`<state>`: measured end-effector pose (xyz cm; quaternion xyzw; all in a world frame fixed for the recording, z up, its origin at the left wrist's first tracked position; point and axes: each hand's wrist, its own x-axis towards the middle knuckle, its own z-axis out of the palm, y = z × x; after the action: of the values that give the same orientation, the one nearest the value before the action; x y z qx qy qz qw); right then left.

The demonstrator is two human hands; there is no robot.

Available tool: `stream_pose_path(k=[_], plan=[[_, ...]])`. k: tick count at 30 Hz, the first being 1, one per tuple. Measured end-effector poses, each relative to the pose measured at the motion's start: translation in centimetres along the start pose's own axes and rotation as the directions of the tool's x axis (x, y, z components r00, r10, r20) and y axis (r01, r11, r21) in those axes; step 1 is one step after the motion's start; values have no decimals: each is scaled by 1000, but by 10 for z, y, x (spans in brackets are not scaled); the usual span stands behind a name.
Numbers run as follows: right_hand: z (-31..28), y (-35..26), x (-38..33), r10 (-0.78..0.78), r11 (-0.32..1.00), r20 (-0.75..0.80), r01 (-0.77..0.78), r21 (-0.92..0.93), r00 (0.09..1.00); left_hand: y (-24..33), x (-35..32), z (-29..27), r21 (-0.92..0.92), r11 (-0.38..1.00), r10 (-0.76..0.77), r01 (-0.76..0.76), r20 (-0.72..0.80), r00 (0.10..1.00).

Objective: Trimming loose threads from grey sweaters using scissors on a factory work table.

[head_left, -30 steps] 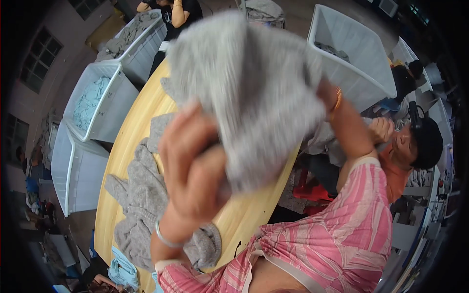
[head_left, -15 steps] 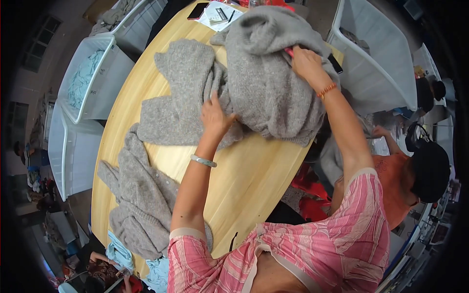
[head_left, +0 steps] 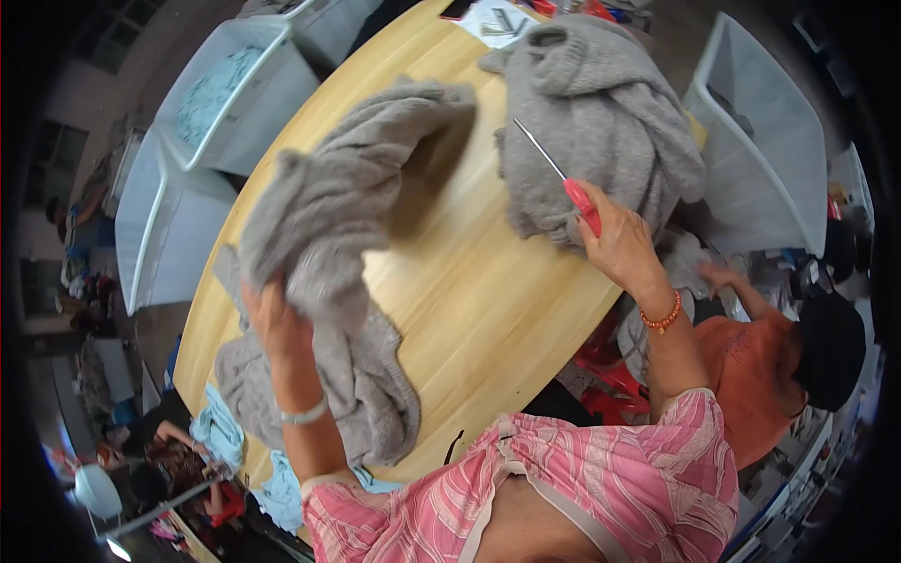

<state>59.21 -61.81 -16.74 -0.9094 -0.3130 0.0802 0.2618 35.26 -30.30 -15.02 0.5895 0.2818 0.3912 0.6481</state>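
Observation:
A grey knit garment (head_left: 343, 178) hangs bunched in the air over the left half of the table, blurred by motion; my left hand (head_left: 277, 324) is closed on its near end. Under it, another grey knit piece (head_left: 380, 413) lies crumpled on the light wood table (head_left: 479, 300). In my right hand (head_left: 624, 244) is a red-handled tool (head_left: 580, 200) with a thin metal shaft that points up and left. That hand is beside the near edge of a big heap of grey knitwear (head_left: 601, 122) on the right of the table.
White plastic bins stand along the left, one (head_left: 188, 122) holding light blue cloth; another bin (head_left: 760, 159) is at the right. Paper (head_left: 493, 21) with small items lies at the far edge. Light blue fabric (head_left: 280, 493) sits at the near left. A person in orange (head_left: 751, 366) works close on my right.
My left hand has pulled the grey garment away from the heap, lifting it left and nearer. My right hand has come off the heap toward me, exposing the tool's shaft. The view has shifted.

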Motion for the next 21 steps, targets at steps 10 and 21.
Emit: stream_pose_path(k=[10,21], plan=[[103,-102,-47,-277,960,368,265,85,888,-21,-271,-279,678,624,-148,389,-386,910],[196,-171,-106,-563,826,398,503,254,724,-58,-238,-238,816,517,-15,259,-294,956]])
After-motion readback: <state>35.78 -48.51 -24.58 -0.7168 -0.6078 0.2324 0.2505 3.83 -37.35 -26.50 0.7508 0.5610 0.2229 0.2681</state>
